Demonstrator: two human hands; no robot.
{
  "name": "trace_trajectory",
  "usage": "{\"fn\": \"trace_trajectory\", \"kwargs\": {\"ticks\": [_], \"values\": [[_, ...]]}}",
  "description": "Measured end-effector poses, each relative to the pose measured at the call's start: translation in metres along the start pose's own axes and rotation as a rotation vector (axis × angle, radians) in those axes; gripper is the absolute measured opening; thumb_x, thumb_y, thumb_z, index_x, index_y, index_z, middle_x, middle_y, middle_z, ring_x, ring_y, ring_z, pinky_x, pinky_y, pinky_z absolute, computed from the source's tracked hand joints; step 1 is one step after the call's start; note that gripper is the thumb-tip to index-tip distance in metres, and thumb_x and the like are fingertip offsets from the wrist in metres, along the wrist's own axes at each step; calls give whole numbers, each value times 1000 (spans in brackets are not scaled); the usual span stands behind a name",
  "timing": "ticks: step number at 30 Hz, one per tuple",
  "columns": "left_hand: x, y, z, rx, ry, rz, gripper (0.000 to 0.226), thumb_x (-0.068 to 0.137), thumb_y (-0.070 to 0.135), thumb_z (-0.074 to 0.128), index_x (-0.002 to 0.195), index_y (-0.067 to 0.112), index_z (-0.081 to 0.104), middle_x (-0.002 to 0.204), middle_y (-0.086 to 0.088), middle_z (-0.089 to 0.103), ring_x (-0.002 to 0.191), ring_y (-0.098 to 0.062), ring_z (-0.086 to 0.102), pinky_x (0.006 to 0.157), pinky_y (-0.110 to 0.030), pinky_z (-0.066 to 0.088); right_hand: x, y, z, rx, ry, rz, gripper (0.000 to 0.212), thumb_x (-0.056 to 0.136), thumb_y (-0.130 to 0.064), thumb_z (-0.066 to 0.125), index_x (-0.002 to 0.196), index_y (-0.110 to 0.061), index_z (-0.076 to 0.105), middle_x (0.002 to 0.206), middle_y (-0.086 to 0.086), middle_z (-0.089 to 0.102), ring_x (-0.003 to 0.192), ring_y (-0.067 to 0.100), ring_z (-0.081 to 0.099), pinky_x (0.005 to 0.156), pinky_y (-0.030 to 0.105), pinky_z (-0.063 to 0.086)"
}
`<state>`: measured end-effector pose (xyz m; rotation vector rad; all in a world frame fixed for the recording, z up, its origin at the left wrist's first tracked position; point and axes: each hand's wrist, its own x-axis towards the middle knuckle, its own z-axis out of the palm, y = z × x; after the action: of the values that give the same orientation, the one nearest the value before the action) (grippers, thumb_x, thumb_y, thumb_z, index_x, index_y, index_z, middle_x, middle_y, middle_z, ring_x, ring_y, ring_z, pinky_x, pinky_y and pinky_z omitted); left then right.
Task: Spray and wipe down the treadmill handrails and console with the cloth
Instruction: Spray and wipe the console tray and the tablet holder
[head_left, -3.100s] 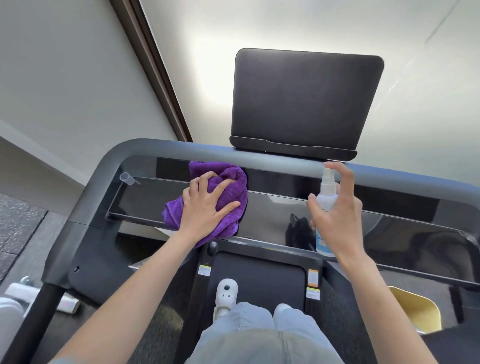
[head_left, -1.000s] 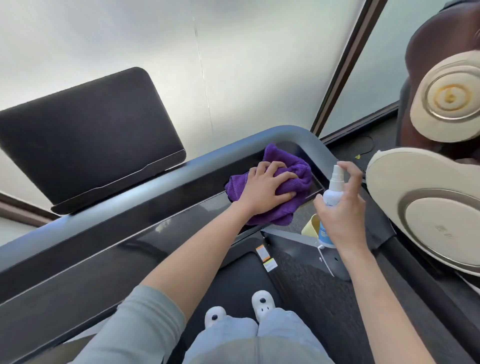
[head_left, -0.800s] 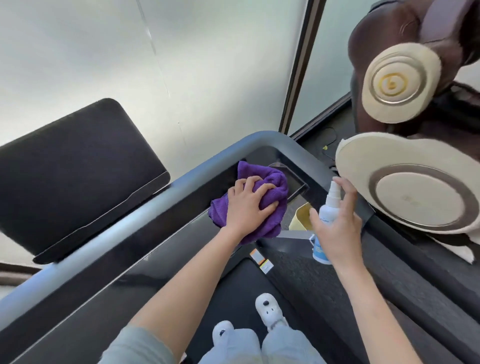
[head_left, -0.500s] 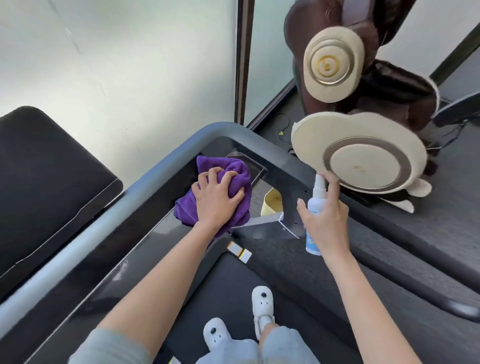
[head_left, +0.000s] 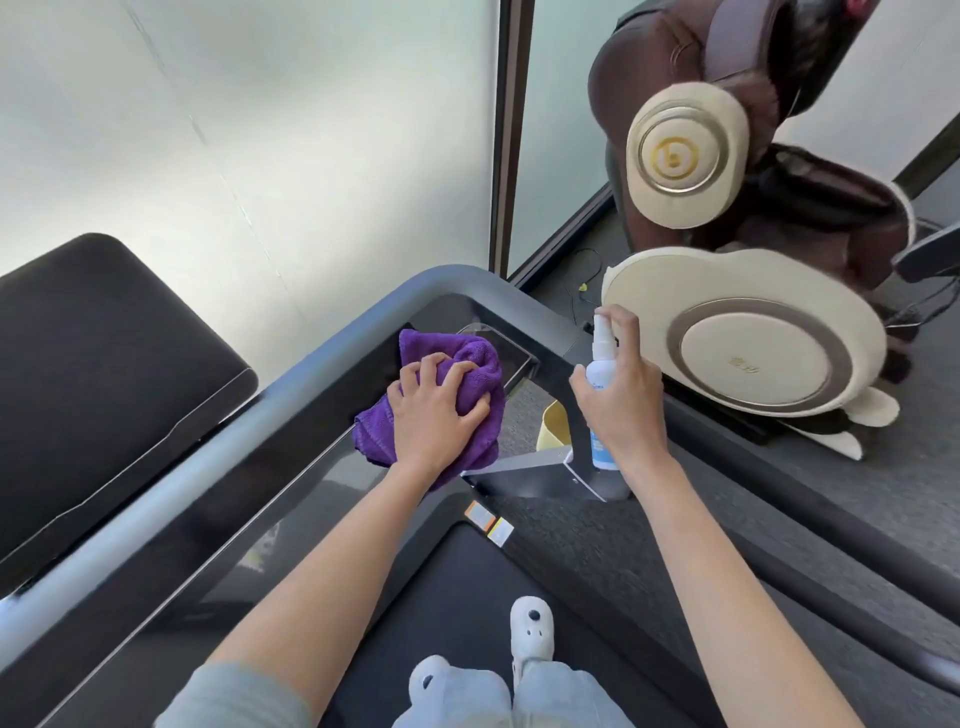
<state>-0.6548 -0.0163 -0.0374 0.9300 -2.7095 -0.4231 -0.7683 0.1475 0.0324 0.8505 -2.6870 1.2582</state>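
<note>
While your left hand (head_left: 434, 415) presses the one purple cloth (head_left: 457, 358) against the console (head_left: 322, 467) near the handrail's (head_left: 291, 384) right corner, fingers curled into it, your right hand (head_left: 621, 400) grips the single spray bottle (head_left: 601, 364) upright, just beside that corner, forefinger on the nozzle.

Frosted glass wall (head_left: 249, 130), dark frame post (head_left: 511, 130); brown massage chair (head_left: 737, 208) on grey carpet (head_left: 909, 467).

Bright daylight through frosted glass (head_left: 249, 130); edges bend, perhaps slightly blurred.
</note>
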Motion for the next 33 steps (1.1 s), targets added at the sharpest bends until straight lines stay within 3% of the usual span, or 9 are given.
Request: {"fn": "trace_trajectory", "kwargs": {"ticks": [3, 6, 11, 16, 23, 25, 27, 29, 33], "values": [[0, 0, 1, 4, 13, -7, 43, 90, 57, 50, 126, 36, 55, 136, 3, 46, 123, -25, 36, 102, -42, 25, 11, -5, 9, -7, -7, -30, 55, 85, -2, 63, 137, -14, 47, 88, 4, 54, 70, 34, 47, 64, 37, 35], [0, -1, 3, -2, 25, -6, 42, 89, 56, 52, 124, 35, 57, 135, 3, 47, 122, -25, 37, 102, -42, 26, 19, -9, 15, -3, -6, -30, 53, 85, 0, 62, 135, -12, 48, 86, 3, 53, 70, 30, 42, 63, 35, 28], [0, -3, 5, 4, 37, -3, 43, 88, 57, 52, 124, 35, 57, 134, 4, 47, 122, -25, 38, 101, -42, 27, 22, -20, 16, 74, 76, -3, 47, 83, 2, 62, 128, -5, 49, 82, 10, 54, 68, 38, 49, 60, 43, 39], [1, -3, 4, 2, 39, 1, 43, 88, 57, 51, 124, 35, 57, 135, 4, 47, 122, -25, 38, 101, -42, 27, 23, -27, 16, 67, 44, -66, 51, 84, 3, 60, 133, -7, 49, 84, 9, 54, 72, 42, 53, 64, 48, 44], [0, -4, 5, -3, 52, 2, 43, 87, 58, 51, 123, 35, 57, 134, 3, 48, 121, -25, 39, 100, -42, 28, 10, -17, 17, 56, -53, -3, 50, 83, 3, 61, 130, -10, 49, 79, 8, 55, 70, 42, 54, 66, 49, 47], [1, -4, 5, -7, 54, 6, 43, 87, 58, 51, 123, 35, 57, 133, 3, 48, 121, -25, 39, 100, -42, 29, 5, -14, 17, 90, 3, 32, 50, 81, 6, 62, 127, -9, 49, 77, 3, 54, 69, 43, 56, 65, 45, 46], [1, -4, 6, -12, 57, 9, 43, 87, 59, 51, 123, 35, 58, 133, 3, 49, 121, -25, 39, 100, -43, 29, 0, -8, 13, 100, 65, 73, 54, 80, 5, 62, 125, -20, 45, 71, -2, 51, 66, 43, 56, 62, 41, 45], [1, -4, 6, -12, 65, 8, 45, 86, 60, 48, 122, 35, 58, 132, 3, 49, 120, -25, 40, 99, -43, 30, -3, -2, 6, 102, 63, 121, 56, 81, 3, 59, 120, -32, 38, 68, 4, 53, 60, 45, 58, 61, 49, 52], [0, -4, 7, -8, 77, 7, 47, 85, 62, 45, 122, 35, 58, 131, 3, 50, 120, -25, 40, 99, -43, 30, -9, 9, -9, 87, 56, 112, 57, 83, 2, 56, 122, -35, 36, 73, 17, 59, 57, 45, 59, 60, 55, 53]]}}
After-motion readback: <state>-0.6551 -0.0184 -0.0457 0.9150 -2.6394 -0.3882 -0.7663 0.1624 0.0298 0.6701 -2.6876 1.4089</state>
